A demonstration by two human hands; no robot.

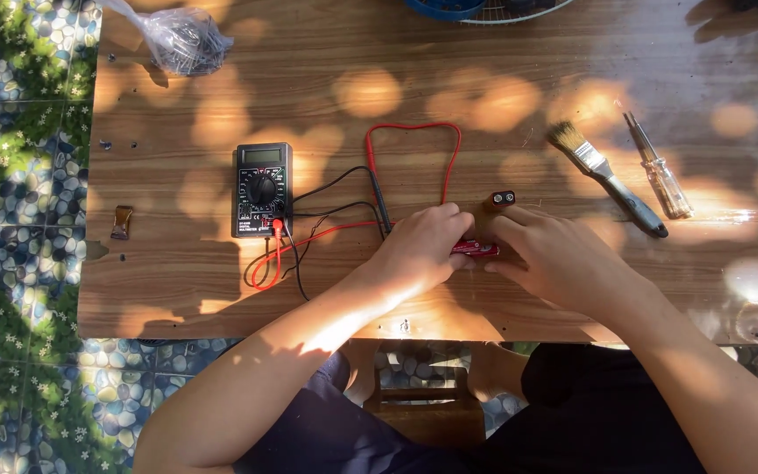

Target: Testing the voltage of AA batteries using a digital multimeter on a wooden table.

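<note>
Fingertips of both hands met over a slim red probe handle (475, 249) that lay flat on the brown wood-grain tabletop (326, 70), just in front of the person. The left hand (421, 246) curled closed around the handle's left end, where the black and red leads ran in. The right hand (554, 256) pinched the other end with thumb and forefinger, the rest of the fingers loosely bent. A small black rectangular battery with two round terminals on top (501, 199) stood just beyond the right fingertips, apart from them; no contact was visible.

Judged step: probes being readied at the battery, measurement not yet made. Next move would call for a steady tip placed on each terminal without tipping the battery over.

Outward: the thin red lead (414, 132) looped away across the table and back; the thin black lead (344, 180) ran left to the dark grey handheld multimeter with a round dial (261, 190), well apart from the hands. To the right lay a flat paintbrush with a grey handle (607, 175) and a clear-handled screwdriver (660, 171), near but clear of the right wrist. A crumpled clear plastic bag (184, 39) sat at the far left corner.

Near table edge ran under both forearms. Open wood lay beyond the battery and between the meter and the hands; slack leads were the only snag there.
</note>
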